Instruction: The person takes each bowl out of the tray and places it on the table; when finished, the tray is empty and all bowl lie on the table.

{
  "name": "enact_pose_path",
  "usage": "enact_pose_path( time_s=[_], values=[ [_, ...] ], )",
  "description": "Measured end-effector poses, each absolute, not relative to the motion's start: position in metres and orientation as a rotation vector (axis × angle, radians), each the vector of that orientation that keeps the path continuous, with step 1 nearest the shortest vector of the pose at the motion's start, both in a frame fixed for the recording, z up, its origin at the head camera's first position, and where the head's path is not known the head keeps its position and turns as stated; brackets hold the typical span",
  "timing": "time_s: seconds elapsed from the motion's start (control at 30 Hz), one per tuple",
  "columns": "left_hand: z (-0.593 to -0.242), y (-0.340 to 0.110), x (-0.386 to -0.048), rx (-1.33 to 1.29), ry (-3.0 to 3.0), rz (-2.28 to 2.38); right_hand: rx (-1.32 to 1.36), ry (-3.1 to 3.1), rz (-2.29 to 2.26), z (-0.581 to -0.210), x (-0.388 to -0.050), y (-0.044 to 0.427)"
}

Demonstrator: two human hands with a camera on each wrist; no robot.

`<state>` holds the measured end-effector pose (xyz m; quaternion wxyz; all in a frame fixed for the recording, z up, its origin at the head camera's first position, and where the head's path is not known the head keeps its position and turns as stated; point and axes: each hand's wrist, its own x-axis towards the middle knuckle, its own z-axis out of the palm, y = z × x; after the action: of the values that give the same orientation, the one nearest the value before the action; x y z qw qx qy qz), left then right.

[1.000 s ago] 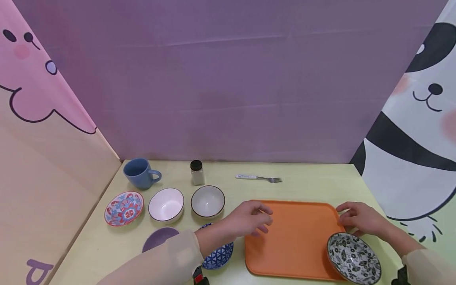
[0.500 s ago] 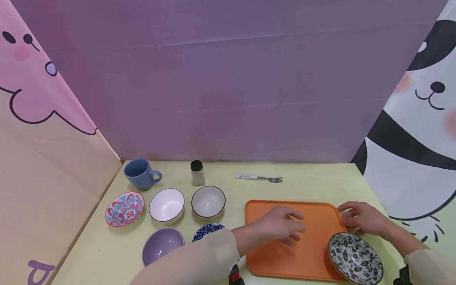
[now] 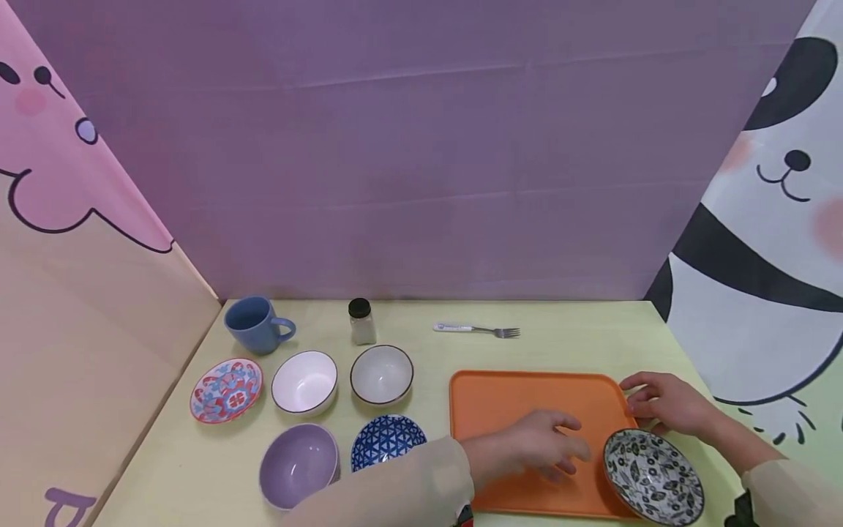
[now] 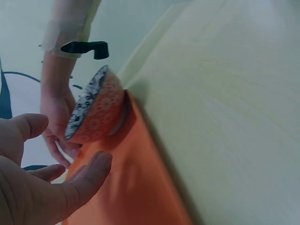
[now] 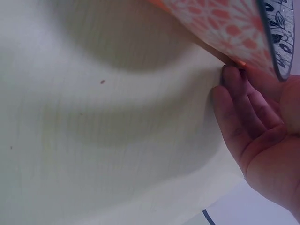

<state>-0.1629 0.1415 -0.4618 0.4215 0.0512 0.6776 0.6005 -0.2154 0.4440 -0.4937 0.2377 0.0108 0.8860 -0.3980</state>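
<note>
An orange tray (image 3: 527,388) lies at the right of the table. On its right front corner stands a black-and-white patterned bowl (image 3: 653,476), orange-patterned outside in the left wrist view. My left hand (image 3: 546,446) hovers over the tray, fingers spread and pointing toward the bowl, holding nothing; in the left wrist view its thumb and fingers stand apart, short of the bowl. At the tray's right edge is my right hand (image 3: 668,402). The right wrist view shows its fingertips (image 5: 222,93) meeting the tray rim beside the bowl, with the thumb partly hidden.
To the left stand a purple bowl (image 3: 298,466), a blue patterned bowl (image 3: 387,439), two white bowls (image 3: 304,382), a red-and-blue patterned dish (image 3: 227,390) and a blue mug (image 3: 257,324). A black-lidded jar (image 3: 361,322) and a fork (image 3: 477,331) lie farther back.
My left hand has moved right across the tray, closer to the patterned bowl, uncovering the purple and blue bowls. My right hand stays at the tray's edge.
</note>
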Motion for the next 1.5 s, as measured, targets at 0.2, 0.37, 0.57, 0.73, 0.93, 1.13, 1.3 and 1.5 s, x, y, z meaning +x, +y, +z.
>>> enact_pose_path(
  time_s=[0.2,0.37,0.57,0.73,0.93,1.13,1.3,1.5],
  values=[
    [-0.47,0.152,-0.159,0.061,1.72,1.49,0.004,2.455,-1.084,-0.492,-0.216,0.442],
    [-0.475,0.158,-0.157,0.029,1.706,1.513,-0.017,2.483,-1.057,-0.489,-0.217,0.439],
    [-0.481,0.168,-0.155,0.039,1.645,1.51,-0.002,2.482,-1.056,-0.488,-0.216,0.439],
    [-0.484,0.176,-0.153,0.009,1.649,1.513,0.016,2.459,-1.078,-0.487,-0.215,0.439],
    [-0.486,0.183,-0.147,-0.03,1.657,1.535,0.034,2.447,-1.074,-0.488,-0.214,0.44],
    [-0.488,0.186,-0.143,-0.034,1.649,1.555,0.056,2.426,-1.077,-0.489,-0.214,0.441],
    [-0.49,0.188,-0.142,-0.039,1.64,1.574,0.043,2.424,-1.09,-0.49,-0.213,0.44],
    [-0.488,0.189,-0.14,-0.054,1.648,1.603,0.046,2.443,-1.085,-0.491,-0.212,0.441]
  ],
)
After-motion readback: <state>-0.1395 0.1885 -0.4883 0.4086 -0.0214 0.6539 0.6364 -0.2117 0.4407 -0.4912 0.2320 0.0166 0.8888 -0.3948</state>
